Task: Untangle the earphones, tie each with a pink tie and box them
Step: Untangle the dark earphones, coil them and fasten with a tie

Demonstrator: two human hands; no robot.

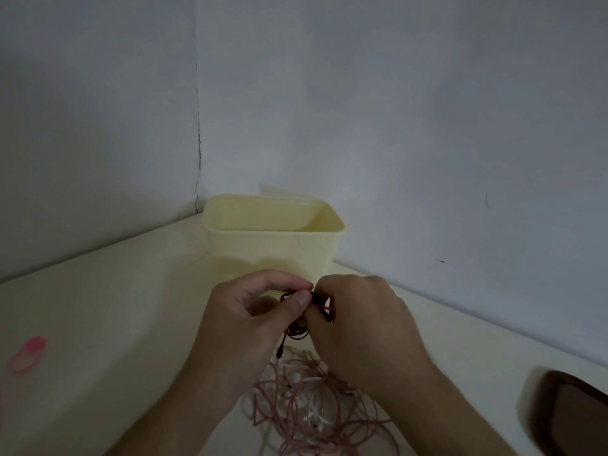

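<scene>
Box (273,248) blocks straight ahead; cable tangle (312,399) below; bare tabletop (108,301) left.

Left hand (250,320) and right hand (358,320) met fingertip to fingertip, pinching a small red earphone cord (304,319) between them. Just beyond the fingers stood an open cream box (273,245). Under the wrists lay a tangle of pink and white earphones (309,403). Far left of the fingers, pink ties (28,355).
</scene>
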